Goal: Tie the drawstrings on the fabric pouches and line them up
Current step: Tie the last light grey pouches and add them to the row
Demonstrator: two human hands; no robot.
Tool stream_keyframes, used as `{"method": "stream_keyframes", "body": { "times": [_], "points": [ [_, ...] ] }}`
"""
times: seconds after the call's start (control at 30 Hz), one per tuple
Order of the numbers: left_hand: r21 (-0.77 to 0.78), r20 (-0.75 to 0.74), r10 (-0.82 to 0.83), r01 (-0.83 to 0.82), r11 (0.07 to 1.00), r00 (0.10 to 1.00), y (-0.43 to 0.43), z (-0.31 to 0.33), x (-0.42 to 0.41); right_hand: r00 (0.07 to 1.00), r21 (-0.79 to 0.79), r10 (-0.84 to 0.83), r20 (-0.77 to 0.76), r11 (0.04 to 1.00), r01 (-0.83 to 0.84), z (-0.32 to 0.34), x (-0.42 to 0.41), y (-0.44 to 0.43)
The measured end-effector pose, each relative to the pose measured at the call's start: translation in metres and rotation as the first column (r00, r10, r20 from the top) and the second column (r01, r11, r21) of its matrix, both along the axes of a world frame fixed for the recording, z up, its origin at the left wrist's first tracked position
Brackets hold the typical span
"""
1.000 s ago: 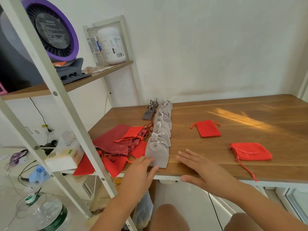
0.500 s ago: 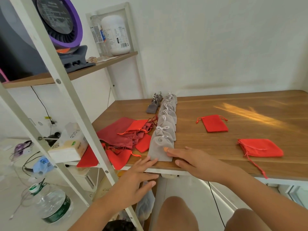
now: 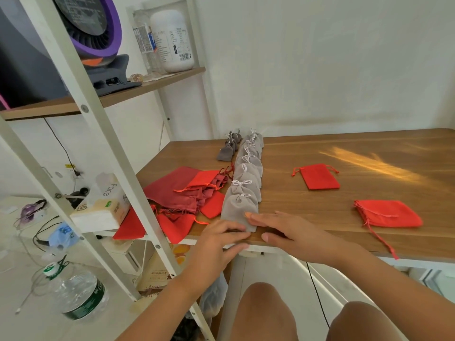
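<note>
Fingers straight, left hand (image 3: 221, 238) and right hand (image 3: 288, 232) are pressing flat on the cinched grey velvet drawstring pouch (image 3: 238, 210) — it is lying at the front edge of the brown wooden table (image 3: 344, 193).

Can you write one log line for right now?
left hand: on nearest grey pouch | right hand: on same pouch | red pouches: untied on table

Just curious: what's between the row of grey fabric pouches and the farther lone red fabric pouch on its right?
Nothing: bare wooden tabletop, seen in the head view.
</note>
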State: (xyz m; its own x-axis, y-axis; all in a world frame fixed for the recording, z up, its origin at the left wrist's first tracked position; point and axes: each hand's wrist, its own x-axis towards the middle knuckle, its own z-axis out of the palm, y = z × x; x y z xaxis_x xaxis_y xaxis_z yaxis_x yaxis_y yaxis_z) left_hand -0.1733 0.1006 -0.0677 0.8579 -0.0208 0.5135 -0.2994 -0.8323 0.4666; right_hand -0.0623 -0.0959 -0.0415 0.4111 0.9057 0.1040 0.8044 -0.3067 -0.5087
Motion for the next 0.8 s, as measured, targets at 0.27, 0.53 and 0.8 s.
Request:
{"method": "stream_keyframes", "body": {
  "times": [0.27, 0.53, 0.8],
  "points": [
    [-0.356, -0.068, 0.126, -0.143, 0.924, 0.99, -0.001, 0.003, -0.005, 1.0, -0.011, -0.011, 0.017, 1.0, 0.011, 0.001, 0.001, -0.001],
    [0.071, -0.362, 0.106, -0.086, 0.994, 0.926, 0.038, 0.019, -0.043, 1.0, -0.012, -0.014, -0.003, 1.0, 0.014, -0.004, 0.005, -0.001],
    [0.4, -0.384, 0.256, -0.09, 0.912, 0.887, 0.021, 0.044, -0.043, 0.999, 0.039, -0.028, -0.042, 0.999, 0.029, 0.006, 0.0, -0.001]
  ]
}}
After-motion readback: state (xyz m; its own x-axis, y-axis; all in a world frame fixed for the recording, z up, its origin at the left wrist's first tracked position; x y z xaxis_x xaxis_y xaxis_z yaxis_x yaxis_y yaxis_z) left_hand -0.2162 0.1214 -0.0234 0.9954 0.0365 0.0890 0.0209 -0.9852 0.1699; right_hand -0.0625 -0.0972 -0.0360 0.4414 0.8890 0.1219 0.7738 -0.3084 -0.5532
